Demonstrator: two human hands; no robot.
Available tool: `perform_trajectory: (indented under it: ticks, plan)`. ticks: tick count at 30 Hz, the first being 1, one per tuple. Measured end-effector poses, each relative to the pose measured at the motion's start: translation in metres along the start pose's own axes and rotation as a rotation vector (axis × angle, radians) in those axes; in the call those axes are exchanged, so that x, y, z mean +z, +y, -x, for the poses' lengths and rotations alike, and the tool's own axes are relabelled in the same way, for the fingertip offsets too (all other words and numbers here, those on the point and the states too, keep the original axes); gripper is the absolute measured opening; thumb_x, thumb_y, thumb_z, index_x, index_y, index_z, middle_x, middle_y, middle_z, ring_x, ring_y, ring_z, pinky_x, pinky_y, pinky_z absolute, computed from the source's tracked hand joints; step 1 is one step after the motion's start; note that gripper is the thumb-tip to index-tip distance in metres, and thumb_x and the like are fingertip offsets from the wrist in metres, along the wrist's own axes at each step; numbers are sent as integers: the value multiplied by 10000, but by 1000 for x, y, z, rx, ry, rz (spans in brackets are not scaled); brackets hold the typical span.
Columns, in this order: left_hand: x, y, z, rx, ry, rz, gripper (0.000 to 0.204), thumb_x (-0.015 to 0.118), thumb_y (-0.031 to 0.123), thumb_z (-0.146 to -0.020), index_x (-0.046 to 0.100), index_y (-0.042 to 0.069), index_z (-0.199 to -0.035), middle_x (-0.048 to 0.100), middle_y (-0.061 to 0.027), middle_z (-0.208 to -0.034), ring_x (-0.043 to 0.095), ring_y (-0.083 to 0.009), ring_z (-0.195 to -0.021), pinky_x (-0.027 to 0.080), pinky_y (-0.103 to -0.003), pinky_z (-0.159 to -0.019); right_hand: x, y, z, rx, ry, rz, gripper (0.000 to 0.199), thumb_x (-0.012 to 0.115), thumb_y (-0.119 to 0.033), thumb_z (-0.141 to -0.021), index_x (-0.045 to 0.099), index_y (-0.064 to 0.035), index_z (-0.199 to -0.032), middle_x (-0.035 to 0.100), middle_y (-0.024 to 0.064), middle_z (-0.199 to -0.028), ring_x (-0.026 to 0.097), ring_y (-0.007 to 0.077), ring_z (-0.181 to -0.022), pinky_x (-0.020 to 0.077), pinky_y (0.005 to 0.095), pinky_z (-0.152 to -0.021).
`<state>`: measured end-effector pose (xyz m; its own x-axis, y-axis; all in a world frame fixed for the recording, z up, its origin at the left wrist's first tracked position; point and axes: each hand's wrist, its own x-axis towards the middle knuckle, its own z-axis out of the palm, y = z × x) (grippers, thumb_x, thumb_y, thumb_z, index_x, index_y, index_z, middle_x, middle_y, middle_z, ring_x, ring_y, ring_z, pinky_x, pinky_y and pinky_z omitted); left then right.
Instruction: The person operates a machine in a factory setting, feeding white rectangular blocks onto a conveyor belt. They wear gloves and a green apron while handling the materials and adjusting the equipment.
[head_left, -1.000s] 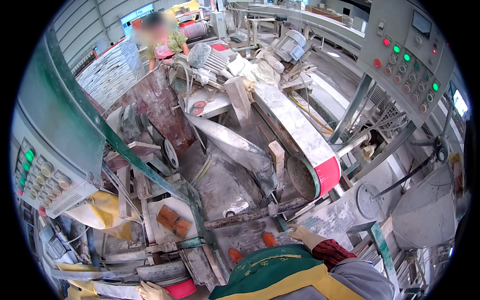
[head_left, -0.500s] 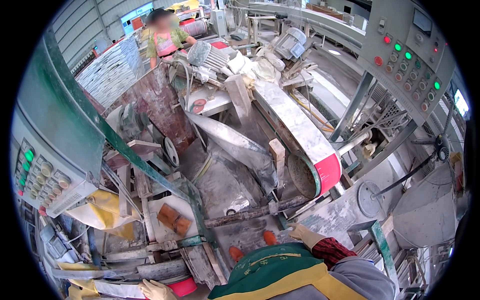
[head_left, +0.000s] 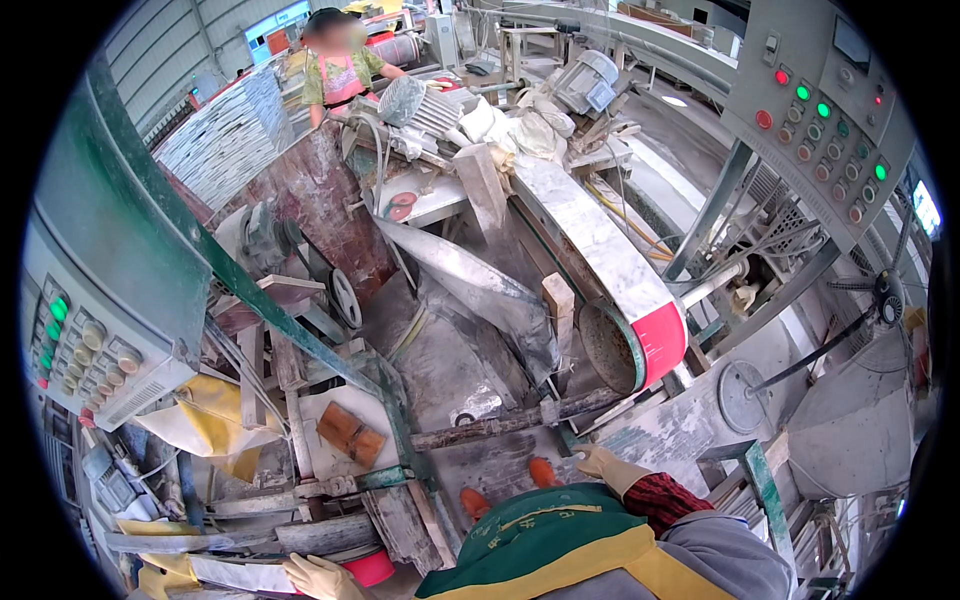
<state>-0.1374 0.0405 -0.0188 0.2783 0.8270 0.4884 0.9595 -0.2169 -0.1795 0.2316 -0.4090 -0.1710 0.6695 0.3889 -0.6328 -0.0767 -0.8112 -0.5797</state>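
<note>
My left hand (head_left: 320, 578), in a cream glove, rests at the lower edge on the end of a white marble-look strip (head_left: 240, 575), beside a red rounded end piece (head_left: 370, 568). Its fingers lie stretched out over the strip. My right hand (head_left: 606, 468), gloved alike below a red checked sleeve, hangs in front of me near a green metal frame end (head_left: 567, 440). Its fingers are apart, and nothing shows in them. A green apron (head_left: 545, 540) with a yellow edge covers my front. My orange boots (head_left: 543, 472) stand on the wet floor.
A belt machine (head_left: 600, 230) with a white top and red end lies ahead. Control panels stand left (head_left: 80, 350) and right (head_left: 820, 130). A co-worker (head_left: 340, 75) stands at the far left by stacked slabs (head_left: 225, 130). A fan (head_left: 885, 297) is at right.
The co-worker has shifted slightly to the right, with an arm stretched toward the motor. My left hand sits a little further right and higher in view; my right hand looks nearly unchanged.
</note>
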Motion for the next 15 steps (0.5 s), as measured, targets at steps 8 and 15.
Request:
perform_trajectory:
  ticks: [8,15]
  plan:
    - [-7,9,4,12,7,-32,386,444,246,-935,511,12,-1234,470,-242,-1313,451,-394,-1193,358,-466,-995,13,26,-15,-78,19,47,569,580,-244,-754,509,-124,-1305,679,139,-780,651,203,-646,523,314,-625]
    - [-16,21,8,-7,0,-30,380,440,241,-936,502,24,-1241,458,-234,-1327,439,-391,-1205,350,-470,-997,14,26,-14,-23,-3,-10,558,587,-243,-751,523,-149,-1297,679,144,-791,650,203,-647,521,318,-613]
